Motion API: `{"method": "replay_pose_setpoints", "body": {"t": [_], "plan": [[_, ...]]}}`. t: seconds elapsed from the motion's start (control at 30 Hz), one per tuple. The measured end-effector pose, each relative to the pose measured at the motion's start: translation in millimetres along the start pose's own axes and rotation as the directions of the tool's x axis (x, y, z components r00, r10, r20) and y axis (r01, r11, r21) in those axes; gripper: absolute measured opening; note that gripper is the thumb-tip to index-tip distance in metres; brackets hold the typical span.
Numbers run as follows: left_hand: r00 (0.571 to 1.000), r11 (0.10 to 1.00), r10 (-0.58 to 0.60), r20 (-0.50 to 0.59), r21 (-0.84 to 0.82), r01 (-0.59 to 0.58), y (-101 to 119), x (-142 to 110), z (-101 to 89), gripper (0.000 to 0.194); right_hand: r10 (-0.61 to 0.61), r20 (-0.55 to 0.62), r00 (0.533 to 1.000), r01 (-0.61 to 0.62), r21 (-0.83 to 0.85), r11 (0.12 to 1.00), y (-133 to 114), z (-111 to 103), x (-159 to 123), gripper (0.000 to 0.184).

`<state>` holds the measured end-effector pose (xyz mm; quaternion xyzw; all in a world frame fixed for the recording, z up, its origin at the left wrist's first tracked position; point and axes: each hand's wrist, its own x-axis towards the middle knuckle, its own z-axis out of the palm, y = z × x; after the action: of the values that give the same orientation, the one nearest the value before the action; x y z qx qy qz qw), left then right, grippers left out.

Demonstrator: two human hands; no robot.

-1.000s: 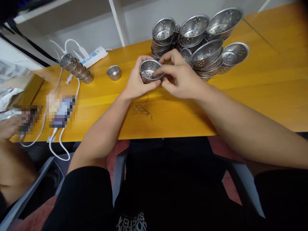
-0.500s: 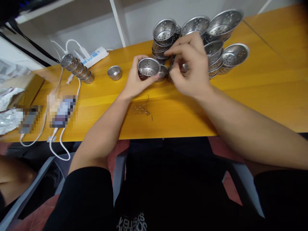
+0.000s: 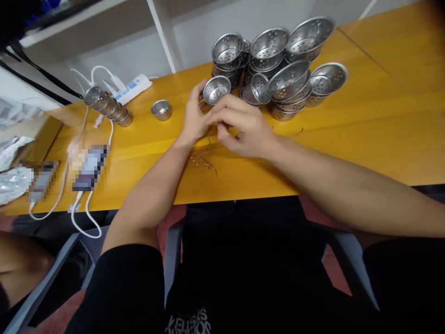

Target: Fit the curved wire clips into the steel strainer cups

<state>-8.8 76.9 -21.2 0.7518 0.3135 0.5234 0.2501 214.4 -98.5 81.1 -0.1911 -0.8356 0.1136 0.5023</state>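
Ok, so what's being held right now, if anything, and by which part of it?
The left hand holds a perforated metal cup by its outer wall. Whether the right hand pinches anything cannot be told.

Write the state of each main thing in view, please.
Round perforated silver metal cup in left hand: mouth upward.
Lone small silver metal cup: upright.
Leaning column of small silver metal cups: nested.
Larger perforated silver metal cups: stacked.
Thin curved coppery wires: loose.
White rectangular power strip: plug inserted.

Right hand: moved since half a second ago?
Yes. Judged against the thin wires lying below it in the view, the right hand has shifted left and toward the person, closer to them.
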Motion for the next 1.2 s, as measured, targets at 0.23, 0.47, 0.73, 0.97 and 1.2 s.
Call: {"method": "replay_pose_setpoints", "body": {"t": [0.23, 0.47, 0.73, 0.97, 1.2], "plan": [[0.996, 0.996, -0.086, 0.002, -0.024, 0.086, 1, -4, 13.2, 0.066, -0.067, 0.075, 0.995, 0.068, -0.004, 0.998, -2, 3, -1, 0.025], [0.998, 0.997, 0.046, -0.044, -0.067, -0.049, -58, 7, 26.3, 0.078, -0.128, 0.063, 0.99, 0.127, 0.017, 0.992, 1, 6, 0, 0.03], [0.999, 0.999, 0.052, 0.005, 0.011, -0.052, -26, -1, 15.2, 0.086, -0.153, 0.077, 0.985, 0.154, -0.001, 0.988, 0, 3, 1, 0.03], [0.985, 0.983, -0.133, 0.111, 0.143, 0.117, 18, -2, -8.2, 0.117, -0.116, 0.196, 0.974, 0.12, -0.007, 0.993, -3, -1, 0, 0.026], [0.992, 0.977, -0.079, -0.103, 0.19, 0.098, 59, 3, -59.7, 0.088, 0.015, 0.472, 0.882, -0.02, 0.005, 1.0, -4, -10, 1, 0.024]]}}
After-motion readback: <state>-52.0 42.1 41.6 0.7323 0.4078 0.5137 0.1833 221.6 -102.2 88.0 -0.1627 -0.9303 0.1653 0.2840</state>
